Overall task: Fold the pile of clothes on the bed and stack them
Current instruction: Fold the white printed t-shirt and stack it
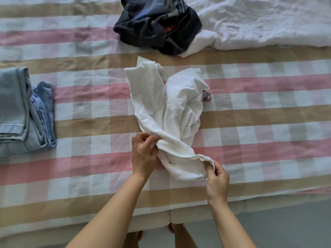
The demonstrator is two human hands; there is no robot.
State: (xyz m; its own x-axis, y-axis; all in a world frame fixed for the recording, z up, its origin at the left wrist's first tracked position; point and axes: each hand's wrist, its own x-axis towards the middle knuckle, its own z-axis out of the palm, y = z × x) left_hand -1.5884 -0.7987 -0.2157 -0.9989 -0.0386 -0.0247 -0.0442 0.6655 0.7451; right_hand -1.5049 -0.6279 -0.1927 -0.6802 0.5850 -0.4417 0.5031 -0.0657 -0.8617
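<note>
White garment (166, 108), gripped L hand (143, 154), R hand (217, 183)

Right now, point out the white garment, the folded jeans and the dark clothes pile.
white garment (152, 104), head view, bunched middle.
folded jeans (14, 104), head view, top fold.
dark clothes pile (148, 31), head view, its centre.

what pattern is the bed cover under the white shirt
A check of pink, tan and white bands on the bed cover, clearest in the head view.

White garment (166, 111) lying crumpled, twisted at near end; dark clothes pile (157, 25) sitting beyond; folded jeans (23, 111) lying stacked far left.
</note>
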